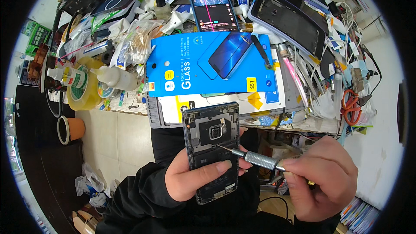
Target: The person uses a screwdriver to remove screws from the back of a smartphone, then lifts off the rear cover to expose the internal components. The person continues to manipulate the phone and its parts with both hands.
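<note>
My left hand grips an opened phone with its back cover off, the camera module and dark inner plates facing up. My thumb lies across its lower half. My right hand holds a small screwdriver with a knurled metal shaft. Its thin tip touches the phone's inside just below the camera. Both hands hover in front of the cluttered workbench edge, above my dark-clothed lap.
A blue screen-protector box lies on white boxes at the bench edge. Behind it stand a lit phone and a dark phone frame. Glue bottles, a tape roll, orange-handled scissors and cables crowd the bench. A pot sits on the floor.
</note>
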`<state>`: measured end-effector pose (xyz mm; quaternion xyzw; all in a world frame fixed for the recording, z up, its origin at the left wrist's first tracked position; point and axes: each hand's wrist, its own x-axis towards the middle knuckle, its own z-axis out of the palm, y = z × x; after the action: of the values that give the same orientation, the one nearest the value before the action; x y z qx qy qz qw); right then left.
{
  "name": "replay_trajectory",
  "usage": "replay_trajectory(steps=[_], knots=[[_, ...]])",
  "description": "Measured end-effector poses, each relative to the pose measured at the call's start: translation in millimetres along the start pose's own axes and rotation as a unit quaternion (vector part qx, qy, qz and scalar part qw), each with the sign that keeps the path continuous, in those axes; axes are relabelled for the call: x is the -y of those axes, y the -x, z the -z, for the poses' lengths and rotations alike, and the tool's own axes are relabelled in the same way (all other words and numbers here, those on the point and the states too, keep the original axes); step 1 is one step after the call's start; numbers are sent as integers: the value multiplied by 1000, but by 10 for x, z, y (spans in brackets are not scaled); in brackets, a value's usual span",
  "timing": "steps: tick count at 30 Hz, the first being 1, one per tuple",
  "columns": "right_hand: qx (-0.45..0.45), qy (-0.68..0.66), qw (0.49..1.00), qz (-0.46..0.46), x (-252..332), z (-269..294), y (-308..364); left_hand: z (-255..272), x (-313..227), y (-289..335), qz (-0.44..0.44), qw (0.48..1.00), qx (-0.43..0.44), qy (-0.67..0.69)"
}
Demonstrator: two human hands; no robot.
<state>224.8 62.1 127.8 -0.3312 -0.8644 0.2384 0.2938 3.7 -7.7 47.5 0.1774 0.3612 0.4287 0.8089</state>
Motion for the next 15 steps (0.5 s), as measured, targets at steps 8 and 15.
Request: replay_trajectory(steps=[8, 15], knots=[[6, -17, 1000, -16, -37, -14, -40, 38, 69, 7, -26, 1000, 2, -12], [9, 14, 1000, -22, -64, -26, -82, 45, 146, -7, -80, 995, 4, -60]])
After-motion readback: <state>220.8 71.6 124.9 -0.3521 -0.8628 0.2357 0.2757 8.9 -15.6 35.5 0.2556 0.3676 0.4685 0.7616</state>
